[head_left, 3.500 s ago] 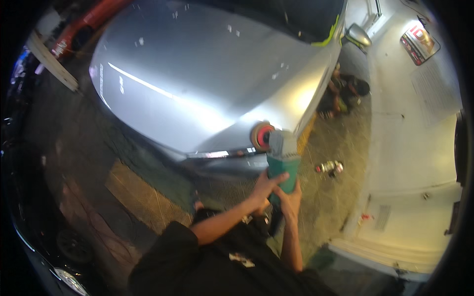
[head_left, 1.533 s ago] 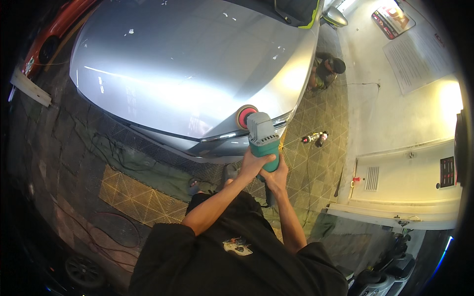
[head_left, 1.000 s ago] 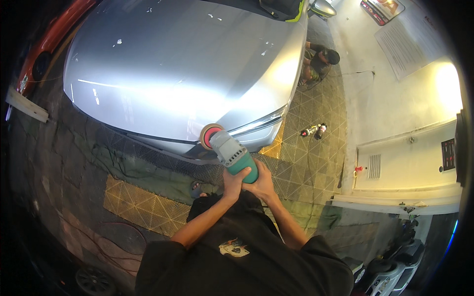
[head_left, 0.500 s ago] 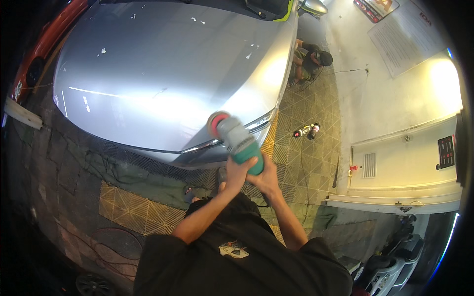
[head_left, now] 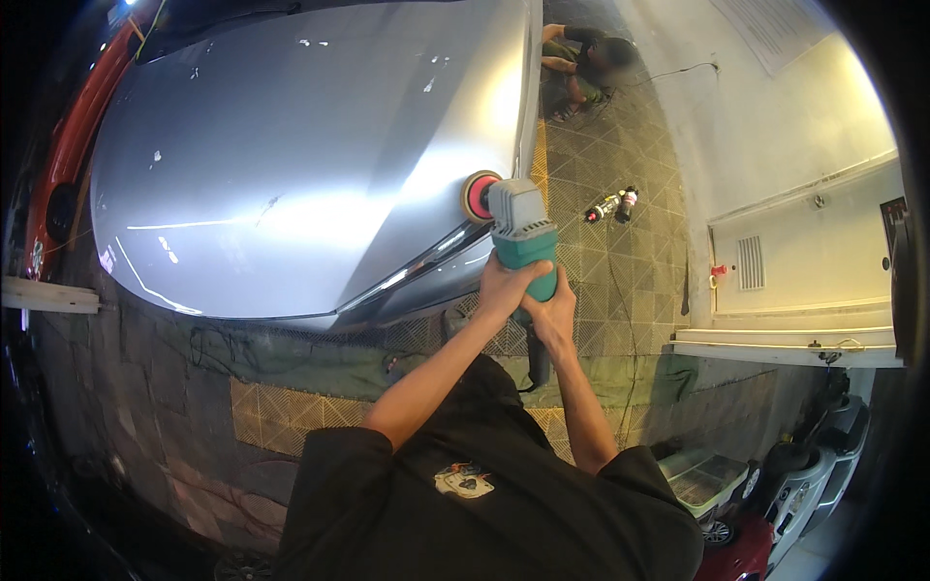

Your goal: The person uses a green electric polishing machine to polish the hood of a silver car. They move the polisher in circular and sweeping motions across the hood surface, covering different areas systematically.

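Both my hands grip a teal and grey car polisher [head_left: 524, 244], held out in front of me over the front corner of a silver car. My left hand [head_left: 508, 287] is wrapped round the teal body from the left. Just behind it, my right hand [head_left: 552, 310] closes round the rear end from the right. The tool's round red pad [head_left: 480, 197] with a tan rim is tilted at the right edge of the bonnet [head_left: 262, 184], above the headlight [head_left: 441, 247]. Whether the pad touches the paint I cannot tell. White marks dot the bonnet.
Two bottles [head_left: 612, 205] lie on the tiled floor at right. Beyond them a person [head_left: 581, 68] crouches beside the car. A dark cord [head_left: 630, 339] runs along the floor near the pale wall [head_left: 756, 116]. An orange-red car [head_left: 82, 136] stands at far left.
The polisher has moved right along the bonnet's edge, from above the middle of the headlight to its outer end. Both hands moved with it, still gripping. The view has shifted too.
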`<action>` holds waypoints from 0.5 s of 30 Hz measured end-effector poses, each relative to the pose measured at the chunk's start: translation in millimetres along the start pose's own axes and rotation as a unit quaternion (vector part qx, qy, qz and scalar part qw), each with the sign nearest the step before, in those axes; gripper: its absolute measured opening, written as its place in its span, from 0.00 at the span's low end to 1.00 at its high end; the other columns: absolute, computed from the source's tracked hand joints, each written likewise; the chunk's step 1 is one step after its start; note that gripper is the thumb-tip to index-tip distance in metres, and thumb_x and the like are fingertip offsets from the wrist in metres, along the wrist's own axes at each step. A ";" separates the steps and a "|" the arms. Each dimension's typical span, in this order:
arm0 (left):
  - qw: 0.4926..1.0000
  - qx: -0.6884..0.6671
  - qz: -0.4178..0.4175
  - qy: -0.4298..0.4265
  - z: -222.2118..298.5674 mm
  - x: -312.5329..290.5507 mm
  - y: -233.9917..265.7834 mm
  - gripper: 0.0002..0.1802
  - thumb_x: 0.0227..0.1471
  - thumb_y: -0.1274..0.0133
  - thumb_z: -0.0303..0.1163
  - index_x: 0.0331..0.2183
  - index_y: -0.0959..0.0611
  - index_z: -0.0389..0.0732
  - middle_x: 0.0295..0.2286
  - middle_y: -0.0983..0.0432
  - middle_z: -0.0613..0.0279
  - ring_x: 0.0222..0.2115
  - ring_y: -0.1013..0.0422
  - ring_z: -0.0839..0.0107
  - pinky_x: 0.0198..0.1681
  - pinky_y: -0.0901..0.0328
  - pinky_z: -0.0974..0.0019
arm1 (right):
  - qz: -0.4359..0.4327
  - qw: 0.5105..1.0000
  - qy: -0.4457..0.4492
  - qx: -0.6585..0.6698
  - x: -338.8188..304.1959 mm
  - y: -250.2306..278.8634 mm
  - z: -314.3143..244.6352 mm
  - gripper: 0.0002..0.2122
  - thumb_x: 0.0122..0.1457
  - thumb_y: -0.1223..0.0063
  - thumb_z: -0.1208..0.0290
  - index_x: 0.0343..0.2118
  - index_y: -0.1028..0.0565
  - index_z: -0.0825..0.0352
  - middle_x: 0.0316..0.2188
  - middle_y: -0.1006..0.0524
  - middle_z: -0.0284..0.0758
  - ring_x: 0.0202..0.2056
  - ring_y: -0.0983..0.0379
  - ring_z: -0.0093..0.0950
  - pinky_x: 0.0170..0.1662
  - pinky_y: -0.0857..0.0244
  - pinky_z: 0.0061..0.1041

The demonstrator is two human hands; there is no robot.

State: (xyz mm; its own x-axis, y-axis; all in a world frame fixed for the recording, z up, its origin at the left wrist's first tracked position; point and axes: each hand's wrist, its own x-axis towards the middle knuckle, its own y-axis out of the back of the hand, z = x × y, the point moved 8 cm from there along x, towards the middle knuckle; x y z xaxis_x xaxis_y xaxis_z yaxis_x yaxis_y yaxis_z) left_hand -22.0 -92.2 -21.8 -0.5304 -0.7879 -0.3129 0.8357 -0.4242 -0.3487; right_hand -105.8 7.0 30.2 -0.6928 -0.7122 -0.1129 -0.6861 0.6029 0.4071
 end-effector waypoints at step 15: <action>0.988 -0.067 0.123 -0.066 -1.4 -91.8 64.5 0.36 0.44 0.27 0.32 0.52 0.26 0.34 0.45 0.22 0.55 0.46 0.25 0.66 0.51 0.30 0.62 | -0.138 0.988 0.073 0.009 -53.2 -48.6 -9.2 0.37 0.41 0.26 0.57 0.54 0.27 0.72 0.44 0.19 0.47 0.45 0.20 0.37 0.50 0.28 0.36</action>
State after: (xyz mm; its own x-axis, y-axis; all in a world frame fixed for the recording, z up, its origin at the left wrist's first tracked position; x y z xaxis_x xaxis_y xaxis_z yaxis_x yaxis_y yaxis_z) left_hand 80.4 -46.6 -16.8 -0.2826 -0.9150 -0.2879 0.9061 -0.1561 -0.3931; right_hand -33.5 12.3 24.8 -0.4396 -0.8942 -0.0844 -0.8495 0.3834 0.3625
